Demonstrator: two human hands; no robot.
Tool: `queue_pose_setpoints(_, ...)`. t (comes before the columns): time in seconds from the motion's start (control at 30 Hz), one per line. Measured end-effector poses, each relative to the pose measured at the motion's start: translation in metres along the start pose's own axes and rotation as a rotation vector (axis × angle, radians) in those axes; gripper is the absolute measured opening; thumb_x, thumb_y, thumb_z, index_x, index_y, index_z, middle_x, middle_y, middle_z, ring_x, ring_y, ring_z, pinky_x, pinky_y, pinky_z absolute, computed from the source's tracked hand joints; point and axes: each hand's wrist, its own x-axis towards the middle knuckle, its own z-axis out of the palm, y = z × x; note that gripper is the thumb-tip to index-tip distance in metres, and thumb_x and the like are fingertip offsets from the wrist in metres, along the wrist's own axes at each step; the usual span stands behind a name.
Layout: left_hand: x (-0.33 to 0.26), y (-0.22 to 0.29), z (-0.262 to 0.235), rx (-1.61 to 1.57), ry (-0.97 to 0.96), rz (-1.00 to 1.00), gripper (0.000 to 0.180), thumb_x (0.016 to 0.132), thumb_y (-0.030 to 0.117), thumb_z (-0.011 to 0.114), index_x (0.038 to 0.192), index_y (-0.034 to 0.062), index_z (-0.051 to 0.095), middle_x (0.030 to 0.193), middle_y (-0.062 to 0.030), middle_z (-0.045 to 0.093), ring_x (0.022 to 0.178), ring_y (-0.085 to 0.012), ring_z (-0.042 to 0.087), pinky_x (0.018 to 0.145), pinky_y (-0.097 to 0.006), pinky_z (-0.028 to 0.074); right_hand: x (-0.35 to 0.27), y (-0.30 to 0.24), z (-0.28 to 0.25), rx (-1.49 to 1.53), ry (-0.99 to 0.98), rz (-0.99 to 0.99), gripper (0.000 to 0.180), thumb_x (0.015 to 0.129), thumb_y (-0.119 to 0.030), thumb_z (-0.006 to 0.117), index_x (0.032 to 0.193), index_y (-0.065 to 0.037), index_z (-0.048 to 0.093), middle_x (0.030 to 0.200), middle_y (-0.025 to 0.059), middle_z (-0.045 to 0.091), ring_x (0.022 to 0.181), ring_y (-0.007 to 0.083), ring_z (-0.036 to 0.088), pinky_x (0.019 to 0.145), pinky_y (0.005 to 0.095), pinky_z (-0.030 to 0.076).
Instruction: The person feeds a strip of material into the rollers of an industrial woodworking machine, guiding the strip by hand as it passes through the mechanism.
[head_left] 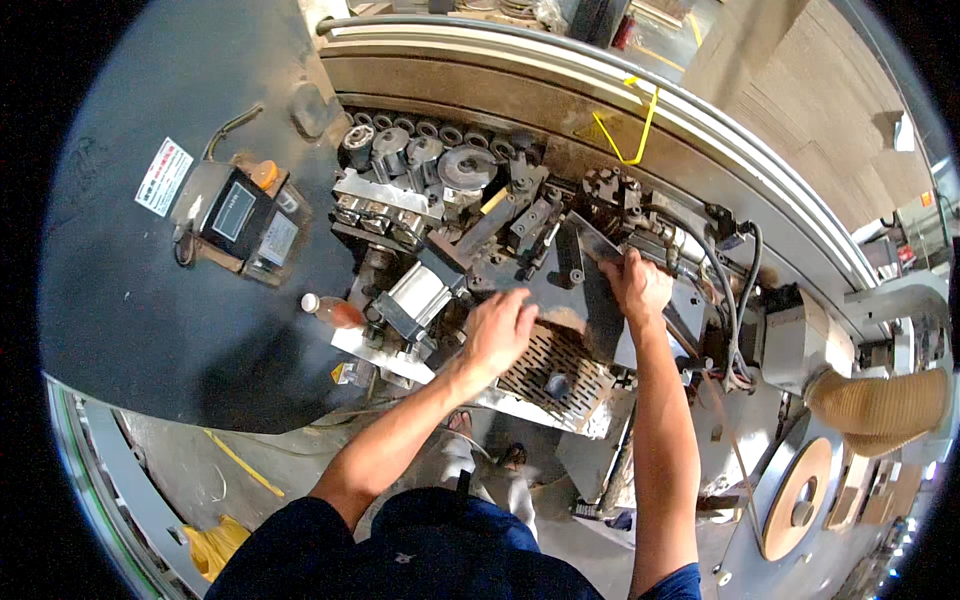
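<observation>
My left hand [498, 335], its fingers loosely bent and the thumb apart, hovers by the near edge of the machine's metal bed; I see nothing in it. Just in front of it lies a slotted metal plate [545, 365] with a small round dark piece [557, 384] on it. My right hand [640, 285] has its fingers curled on the upper right edge of a dark metal plate [592, 300]; the fingertips are partly hidden. Beyond both hands sit dark clamps and metal blocks [535, 222] of the machine.
Left of the bed, a bottle of reddish liquid [340, 312] lies near a silver cylinder [418, 300]. A control box [235, 215] is on the dark panel. Cables [735, 300], a tan ribbed hose [880, 405] and a tape reel [795, 500] occupy the right. A rail [560, 55] runs behind.
</observation>
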Motion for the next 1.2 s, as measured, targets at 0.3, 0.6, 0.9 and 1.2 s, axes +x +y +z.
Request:
queue_pose_setpoints(0.3, -0.124, -0.011, 0.013, -0.163, -0.245, 0.011, 0.017, 0.095, 0.015, 0.066, 0.105, 0.0018, 0.068, 0.094, -0.0164, 0.071, 0.082, -0.0352, 0.070, 0.070, -0.042, 0.055, 0.002, -0.006, -0.005, -0.033, -0.028, 0.047, 0.036, 0.086, -0.048, 0.072, 0.094, -0.013, 0.066, 0.081, 0.0118, 0.074, 0.075, 0.0347, 0.073, 0.066, 0.0465, 0.057)
queue_pose_setpoints(0.6, -0.173, -0.055, 0.025, -0.148, -0.164, -0.079, 0.017, 0.095, 0.020, 0.065, 0.107, 0.0093, 0.069, 0.099, -0.0114, 0.071, 0.087, -0.0346, 0.069, 0.077, -0.047, 0.050, 0.004, -0.011, -0.004, -0.137, -0.045, 0.095, 0.049, 0.086, -0.062, 0.068, 0.094, -0.014, 0.065, 0.078, 0.0121, 0.074, 0.071, 0.0337, 0.073, 0.064, 0.0472, 0.055)
queue_pose_setpoints(0.9, -0.174, -0.033, 0.039, -0.145, -0.222, -0.073, 0.020, 0.092, 0.014, 0.067, 0.107, 0.0021, 0.069, 0.098, -0.0179, 0.071, 0.088, -0.0367, 0.070, 0.077, -0.042, 0.056, 0.004, -0.009, 0.007, -0.052, 0.088, 0.073, 0.053, 0.080, -0.061, 0.074, 0.093, -0.010, 0.067, 0.076, 0.0148, 0.073, 0.073, 0.0363, 0.072, 0.067, 0.0443, 0.056)
queue_pose_setpoints(1.2, -0.172, -0.038, 0.037, -0.063, -0.264, -0.052, 0.018, 0.093, 0.015, 0.067, 0.106, 0.0028, 0.070, 0.096, -0.0172, 0.072, 0.087, -0.0372, 0.070, 0.077, -0.042, 0.056, 0.002, -0.002, 0.003, -0.002, 0.071, -0.043, 0.036, 0.086, -0.041, 0.074, 0.100, -0.011, 0.061, 0.085, 0.0140, 0.074, 0.078, 0.0353, 0.073, 0.066, 0.0471, 0.056)
